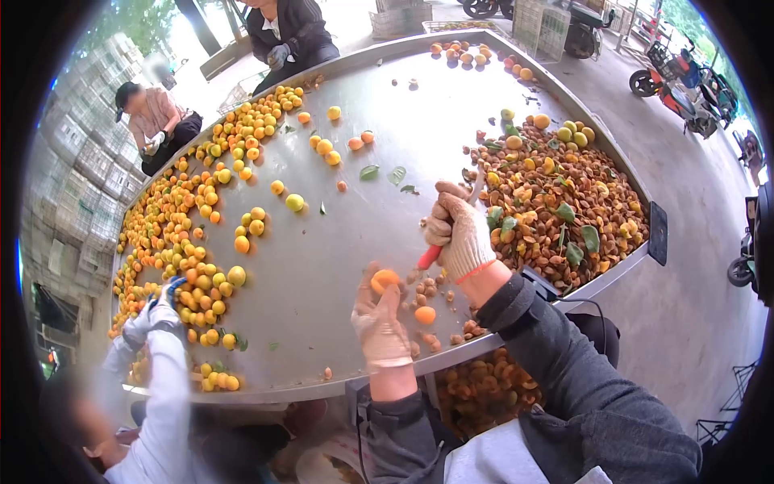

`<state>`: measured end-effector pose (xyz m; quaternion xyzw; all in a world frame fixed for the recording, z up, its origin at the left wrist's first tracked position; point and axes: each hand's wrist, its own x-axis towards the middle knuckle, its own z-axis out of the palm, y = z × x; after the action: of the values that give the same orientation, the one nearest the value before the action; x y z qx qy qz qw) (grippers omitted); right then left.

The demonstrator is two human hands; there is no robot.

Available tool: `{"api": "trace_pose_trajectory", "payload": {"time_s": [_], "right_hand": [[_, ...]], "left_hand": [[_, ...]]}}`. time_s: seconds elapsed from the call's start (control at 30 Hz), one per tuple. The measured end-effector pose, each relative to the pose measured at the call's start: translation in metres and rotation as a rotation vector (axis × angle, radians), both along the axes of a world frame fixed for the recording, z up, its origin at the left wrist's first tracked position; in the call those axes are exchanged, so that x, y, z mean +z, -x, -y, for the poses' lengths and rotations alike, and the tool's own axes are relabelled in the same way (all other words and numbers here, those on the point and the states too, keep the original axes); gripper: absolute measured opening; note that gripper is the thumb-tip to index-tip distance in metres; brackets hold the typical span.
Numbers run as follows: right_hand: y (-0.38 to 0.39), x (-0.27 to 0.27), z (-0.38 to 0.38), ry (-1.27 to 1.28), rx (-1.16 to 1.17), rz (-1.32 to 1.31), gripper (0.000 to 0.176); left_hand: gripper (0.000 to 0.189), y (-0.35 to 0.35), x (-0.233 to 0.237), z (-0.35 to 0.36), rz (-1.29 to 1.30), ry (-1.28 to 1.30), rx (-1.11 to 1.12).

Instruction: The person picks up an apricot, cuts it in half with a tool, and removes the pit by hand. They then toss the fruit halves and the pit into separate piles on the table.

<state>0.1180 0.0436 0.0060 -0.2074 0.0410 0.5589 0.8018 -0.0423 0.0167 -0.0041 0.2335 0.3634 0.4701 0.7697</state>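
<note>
My left hand [380, 329], in a pale glove, is closed around an orange apricot [384, 281] above the near edge of the metal table. To its right, my gloved right hand [465, 234] grips a knife by its red handle [430, 257]; a thin blade seems to stick up past the fingers. Another apricot [425, 315] lies on the table below my hands, with loose brown pits [425, 290] scattered around it. Beyond my right hand spreads a big heap of pits and apricot scraps [556, 194], mixed with green leaves.
Whole apricots [173, 214] are piled along the table's left side. At lower left, a co-worker's gloved hands [157, 315] reach into them; two more people sit at the far side. A crate of apricot halves [488, 395] stands below the near edge. A black device [659, 234] hangs at the right rim.
</note>
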Motion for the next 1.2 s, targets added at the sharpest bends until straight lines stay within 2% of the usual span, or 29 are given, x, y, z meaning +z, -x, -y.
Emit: {"api": "trace_pose_trajectory", "payload": {"time_s": [0.07,0.1,0.13,0.17,0.2,0.23,0.27,0.33,0.43,0.53,0.57,0.6,0.67,0.7,0.77,0.83,0.87,0.9,0.93,0.97,1.03,1.07,1.13,1.17,1.2], "right_hand": [[-0.003,0.006,0.011,0.309,-0.296,1.119,0.012],[-0.014,0.004,0.007,0.063,-0.656,1.769,0.013],[-0.017,0.0,0.018,0.226,-0.364,2.047,0.01],[-0.011,0.012,0.028,0.286,0.028,2.106,0.009],[-0.005,0.019,0.035,0.338,0.427,2.121,0.009],[0.0,0.01,0.044,0.228,0.609,2.12,0.013],[0.007,-0.006,0.05,0.122,0.783,2.269,0.016],[0.022,-0.009,0.062,0.113,1.031,2.304,0.024],[0.033,-0.031,0.066,0.195,0.945,2.343,0.027],[0.027,-0.029,0.062,0.251,1.011,2.427,0.032],[0.02,-0.02,0.056,0.351,1.044,2.328,0.032],[0.006,-0.026,0.055,0.368,0.954,2.193,0.03],[-0.01,-0.001,0.058,0.459,0.73,1.811,0.031],[-0.009,0.003,0.058,0.362,0.58,1.571,0.032],[-0.001,0.016,0.063,0.309,0.547,1.624,0.033],[0.009,0.045,0.065,0.196,0.549,1.778,0.034],[0.009,0.056,0.066,0.151,0.583,1.88,0.034],[0.003,0.061,0.069,0.165,0.511,1.86,0.032],[-0.004,0.06,0.072,0.198,0.313,1.706,0.028],[-0.017,0.063,0.075,0.304,0.265,1.556,0.026],[-0.043,0.078,0.088,0.448,0.177,1.251,0.023],[-0.054,0.083,0.097,0.492,0.139,1.096,0.022],[-0.079,0.074,0.111,0.508,0.101,1.028,0.022],[-0.09,0.069,0.117,0.496,0.059,0.976,0.021],[-0.1,0.063,0.122,0.481,0.019,0.925,0.02]], "left_hand": [[0.034,0.001,-0.012,-0.004,-0.455,-0.232,0.161],[0.034,0.004,-0.017,-0.005,-0.462,-0.221,0.154],[0.03,0.01,-0.02,-0.008,-0.317,-0.192,0.2],[0.026,0.015,-0.021,-0.01,-0.174,-0.162,0.246],[0.026,0.02,-0.02,-0.013,-0.179,-0.149,0.244],[0.025,0.025,-0.019,-0.014,-0.023,-0.059,0.258],[0.023,0.026,-0.017,-0.016,0.135,0.027,0.273],[0.025,0.028,-0.018,-0.017,0.122,0.037,0.315],[0.027,0.028,-0.016,-0.018,0.183,0.05,0.258],[0.03,0.032,-0.023,-0.017,0.181,0.052,0.232],[0.033,0.033,-0.023,-0.018,0.161,0.05,0.218],[0.037,0.034,-0.023,-0.018,0.143,0.052,0.201],[0.042,0.032,-0.024,-0.017,0.116,0.085,0.194],[0.045,0.029,-0.024,-0.015,0.079,0.116,0.135],[0.048,0.014,-0.02,-0.01,0.045,0.148,0.052],[0.052,-0.013,-0.003,-0.001,0.123,0.051,-0.174],[0.048,-0.009,-0.009,0.002,0.31,0.154,-0.271],[0.044,0.002,-0.006,0.005,-0.089,-0.164,-0.423],[0.041,0.009,0.001,0.009,-0.494,-0.482,-0.555],[0.041,0.006,0.011,0.014,-0.49,-0.477,-0.561],[0.042,-0.005,0.027,0.025,-0.521,-0.199,-0.916],[0.042,-0.011,0.022,0.034,-0.527,-0.19,-0.925],[0.042,-0.02,0.01,0.053,-0.407,-0.98,-1.016],[0.032,-0.023,0.011,0.053,-0.477,-1.086,-0.999],[0.032,-0.017,0.012,0.049,-0.485,-1.079,-1.009]]}}
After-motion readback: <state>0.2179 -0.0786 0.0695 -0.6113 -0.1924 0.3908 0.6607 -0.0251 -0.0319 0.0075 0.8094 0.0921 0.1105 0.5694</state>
